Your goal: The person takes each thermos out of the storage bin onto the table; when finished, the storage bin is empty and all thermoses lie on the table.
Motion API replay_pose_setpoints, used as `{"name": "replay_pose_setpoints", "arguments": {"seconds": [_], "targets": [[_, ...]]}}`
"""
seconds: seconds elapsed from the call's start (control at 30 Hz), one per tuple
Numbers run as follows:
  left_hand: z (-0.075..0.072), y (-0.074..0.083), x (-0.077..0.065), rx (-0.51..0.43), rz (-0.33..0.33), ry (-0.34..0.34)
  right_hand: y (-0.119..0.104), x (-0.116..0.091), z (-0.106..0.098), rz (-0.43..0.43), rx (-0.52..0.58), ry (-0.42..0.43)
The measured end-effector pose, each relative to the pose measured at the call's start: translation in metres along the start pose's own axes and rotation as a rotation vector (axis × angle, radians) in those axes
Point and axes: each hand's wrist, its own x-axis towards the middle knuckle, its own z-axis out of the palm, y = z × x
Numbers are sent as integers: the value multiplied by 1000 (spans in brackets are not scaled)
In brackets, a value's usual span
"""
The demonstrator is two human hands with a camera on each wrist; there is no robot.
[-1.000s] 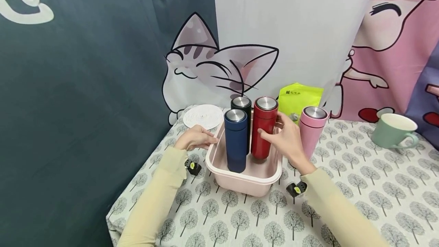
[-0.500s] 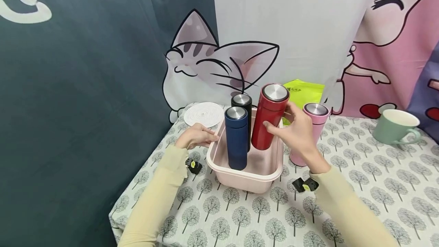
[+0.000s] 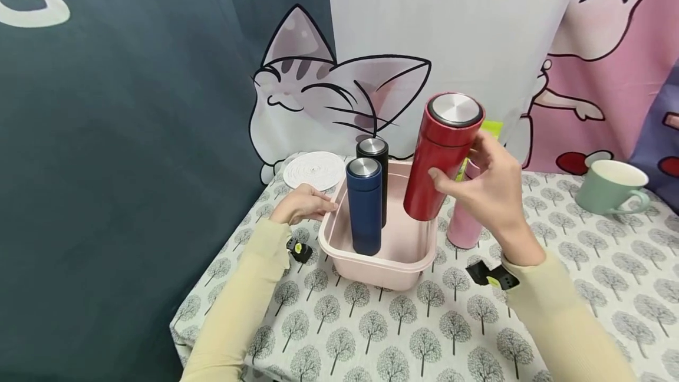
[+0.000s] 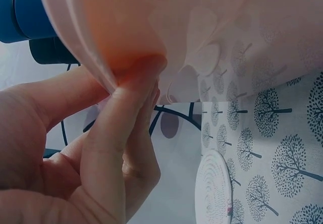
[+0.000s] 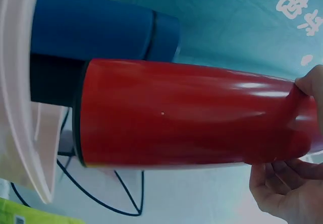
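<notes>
A red thermos (image 3: 440, 158) with a steel-topped lid is raised and tilted over the right side of a pink plastic basin (image 3: 379, 273). My right hand (image 3: 490, 184) grips it near its upper part, thumb on the front; the right wrist view shows the fingers wrapped round the red thermos (image 5: 192, 115). My left hand (image 3: 305, 204) pinches the basin's left rim, and in the left wrist view the thumb and fingers clamp the basin wall (image 4: 136, 27). Inside the basin a blue thermos (image 3: 365, 211) and a black thermos (image 3: 384, 164) stand upright, side by side.
A pink thermos (image 3: 463, 223) stands right of the basin, partly hidden by my right hand. Behind it is a yellow-green pouch (image 3: 492, 128). A green mug (image 3: 610, 188) sits at the far right. A white round woven mat (image 3: 314, 171) lies back left on the tree-print tablecloth (image 3: 339, 335).
My right hand has lifted the red thermos out of its upright place in the basin, moving it up and to the right and tilting it. The left hand stays on the rim.
</notes>
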Motion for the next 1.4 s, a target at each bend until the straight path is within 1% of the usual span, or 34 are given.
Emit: {"name": "replay_pose_setpoints", "arguments": {"seconds": [0.07,0.2,0.3,0.4,0.47,0.57,0.77,0.83,0.97,1.13,1.4], "targets": [[-1,2,0,7,-1,0,-2,1,-6,-15,-12,4],[-6,0,-2,14,4,19,-2,2,-11,-46,-3,4],[-6,1,-2,11,13,15,0,-1,-18,-39,-17,10],[-3,4,1,7,5,-9,3,-6,-26,-17,-39,8],[-1,6,2,5,4,-21,5,-10,-31,4,-60,13],[1,9,3,1,5,-19,8,-15,-36,48,-79,24],[0,7,4,-23,-8,-21,11,-22,-43,193,-91,66],[-1,6,3,-22,-12,-22,13,-24,-44,227,-104,69],[-3,6,3,0,-14,-12,18,-28,-45,260,-119,64],[-3,8,4,9,-12,-16,25,-36,-49,290,-154,64],[-4,5,4,23,-25,-7,34,-46,-55,383,-208,66]]}}
